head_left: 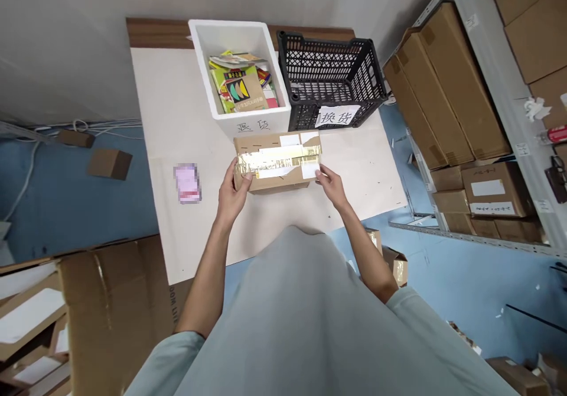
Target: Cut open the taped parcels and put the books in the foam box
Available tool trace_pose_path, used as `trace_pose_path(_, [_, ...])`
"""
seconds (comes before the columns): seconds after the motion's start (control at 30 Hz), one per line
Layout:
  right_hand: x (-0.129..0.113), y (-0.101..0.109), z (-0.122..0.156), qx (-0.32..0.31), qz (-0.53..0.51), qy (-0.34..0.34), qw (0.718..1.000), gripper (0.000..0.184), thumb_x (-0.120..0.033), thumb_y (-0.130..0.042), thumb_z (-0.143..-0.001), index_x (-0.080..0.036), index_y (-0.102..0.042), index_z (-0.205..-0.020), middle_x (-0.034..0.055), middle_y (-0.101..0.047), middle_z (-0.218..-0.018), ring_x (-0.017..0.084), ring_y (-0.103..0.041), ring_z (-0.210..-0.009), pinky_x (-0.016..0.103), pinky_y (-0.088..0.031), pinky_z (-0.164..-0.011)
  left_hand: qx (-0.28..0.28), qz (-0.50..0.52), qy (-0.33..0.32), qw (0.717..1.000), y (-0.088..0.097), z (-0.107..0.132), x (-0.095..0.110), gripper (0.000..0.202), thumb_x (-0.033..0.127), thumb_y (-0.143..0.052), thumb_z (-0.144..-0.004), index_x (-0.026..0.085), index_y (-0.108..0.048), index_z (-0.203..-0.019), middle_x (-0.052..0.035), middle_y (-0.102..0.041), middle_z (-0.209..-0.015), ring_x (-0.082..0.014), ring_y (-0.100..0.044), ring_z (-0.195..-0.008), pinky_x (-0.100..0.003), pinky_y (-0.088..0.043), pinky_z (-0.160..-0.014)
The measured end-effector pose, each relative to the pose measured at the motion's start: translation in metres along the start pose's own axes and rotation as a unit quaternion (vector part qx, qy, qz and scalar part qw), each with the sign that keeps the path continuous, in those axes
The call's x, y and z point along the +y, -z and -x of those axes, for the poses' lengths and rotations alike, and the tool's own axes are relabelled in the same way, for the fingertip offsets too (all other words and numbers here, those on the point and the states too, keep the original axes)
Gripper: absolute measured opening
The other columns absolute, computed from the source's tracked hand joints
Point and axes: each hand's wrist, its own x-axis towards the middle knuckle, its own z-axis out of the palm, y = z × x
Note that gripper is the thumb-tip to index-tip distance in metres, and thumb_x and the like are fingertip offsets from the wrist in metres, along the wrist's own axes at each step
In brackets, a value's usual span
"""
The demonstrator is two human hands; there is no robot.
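Note:
A cardboard box (266, 143), taped along its top with shiny clear tape and bearing white labels, is between my two hands at the middle of the table. My left hand (233, 192) grips its left end, thumb on the near left corner and fingers round the side. At the right end, my right hand (330, 184) holds the near right corner by a white label. Directly behind the box stand a white foam box (201, 59) with several books or packets in it and a black plastic crate (305, 115) with a handwritten paper sign.
A blurred pink item (188, 183) lies on the left of the white table (163, 118). To the right, metal shelving (500, 71) holds several cartons. A large open carton (110, 301) with boxes stands at the lower left. Small boxes (110, 164) lie on the blue floor.

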Motion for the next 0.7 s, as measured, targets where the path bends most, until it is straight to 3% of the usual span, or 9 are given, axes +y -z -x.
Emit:
trace_pose_path(0.17, [-0.037,0.019,0.040,0.061,-0.008,0.032,0.998,0.089,-0.084,-0.079,-0.092,-0.024,-0.074,-0.159,0.0086,-0.072,-0.163,0.040,-0.070,-0.146,0.059,-0.061,-0.125,-0.051,0.018,-0.066,0.996,-0.004,0.000,0.040,0.086,0.073,-0.076,-0.103,0.033,-0.051,-0.176,-0.0071,-0.051,-0.182,-0.0344,-0.048,-0.169,-0.050,-0.038,-0.142])
trace_pose_path(0.3, [-0.049,0.045,0.095,0.149,-0.007,0.039,0.988,0.086,-0.080,-0.080,-0.095,-0.026,-0.073,-0.161,0.0057,-0.075,-0.159,0.038,-0.069,-0.149,0.057,-0.057,-0.130,-0.126,0.032,-0.103,0.986,-0.032,0.001,0.061,0.085,0.073,-0.074,-0.104,0.033,-0.051,-0.176,-0.0068,-0.052,-0.181,-0.0346,-0.049,-0.169,-0.051,-0.039,-0.142])
trace_pose_path(0.53, [-0.032,0.099,0.214,0.359,-0.006,0.009,0.933,0.082,-0.080,-0.083,-0.092,-0.025,-0.079,-0.153,0.0096,-0.077,-0.156,0.042,-0.070,-0.147,0.060,-0.060,-0.126,-0.308,0.047,-0.126,0.942,-0.124,0.022,0.099,0.082,0.070,-0.074,-0.105,0.032,-0.054,-0.174,-0.0067,-0.055,-0.179,-0.0342,-0.052,-0.167,-0.048,-0.040,-0.142])
trace_pose_path(0.7, [-0.008,0.143,0.300,0.464,-0.016,0.010,0.886,0.075,-0.076,-0.081,-0.096,-0.026,-0.079,-0.152,0.0084,-0.078,-0.154,0.040,-0.066,-0.153,0.059,-0.057,-0.129,-0.431,0.034,-0.147,0.890,-0.203,0.066,0.124,0.080,0.068,-0.071,-0.108,0.032,-0.051,-0.176,-0.0064,-0.054,-0.180,-0.0357,-0.052,-0.167,-0.050,-0.042,-0.141])
